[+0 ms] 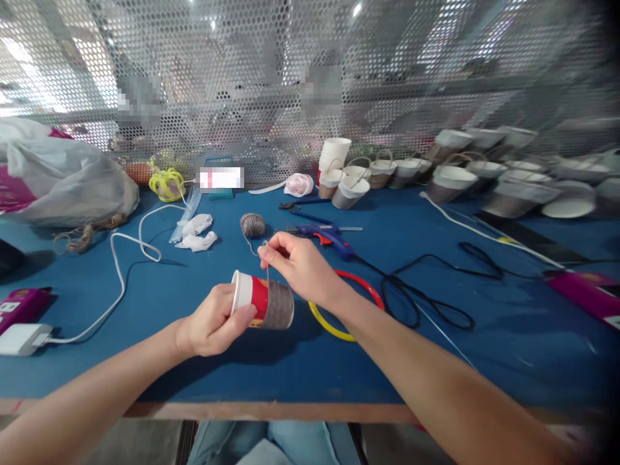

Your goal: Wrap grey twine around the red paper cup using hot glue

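Observation:
Tipped on its side above the table, a paper cup is gripped by my left hand, with fingers inside the rim and the thumb on the red band. Grey yarn covers the base half of the cup in close turns. My right hand pinches a strand of the yarn just above the cup, pulled up from the wrapped edge. From there the strand runs to a small grey yarn ball lying on the table behind the hands.
A blue glue gun, pliers and a red-yellow ring lie behind and right of my hands. Several wrapped cups with handles stand along the mesh screen. White cable, tissue and a plastic bag occupy the left.

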Demonstrator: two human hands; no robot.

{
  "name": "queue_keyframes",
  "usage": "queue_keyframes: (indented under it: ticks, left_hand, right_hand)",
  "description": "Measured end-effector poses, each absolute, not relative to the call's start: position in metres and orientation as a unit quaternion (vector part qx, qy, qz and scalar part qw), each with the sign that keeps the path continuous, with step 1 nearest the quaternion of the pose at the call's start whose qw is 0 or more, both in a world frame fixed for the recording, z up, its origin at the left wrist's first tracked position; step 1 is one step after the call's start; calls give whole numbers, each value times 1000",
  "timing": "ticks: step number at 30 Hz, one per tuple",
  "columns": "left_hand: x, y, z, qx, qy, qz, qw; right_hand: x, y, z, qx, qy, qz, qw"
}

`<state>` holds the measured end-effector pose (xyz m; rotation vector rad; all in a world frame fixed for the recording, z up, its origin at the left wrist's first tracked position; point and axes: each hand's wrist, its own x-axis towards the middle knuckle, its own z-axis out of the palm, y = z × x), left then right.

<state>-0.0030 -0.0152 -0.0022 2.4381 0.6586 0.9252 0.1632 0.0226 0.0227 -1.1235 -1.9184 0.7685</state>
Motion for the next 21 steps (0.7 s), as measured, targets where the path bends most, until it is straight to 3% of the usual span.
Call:
queue_keyframes:
  ticks: [14, 21]
  left_hand:
    - [-4, -13, -3, 902, 167, 368, 152]
    - [-5, -15, -7, 884, 192, 365, 219]
  right_hand:
    - [158, 20, 23, -457, -751, 368, 303]
    - [157, 22, 17, -460, -746, 392, 279]
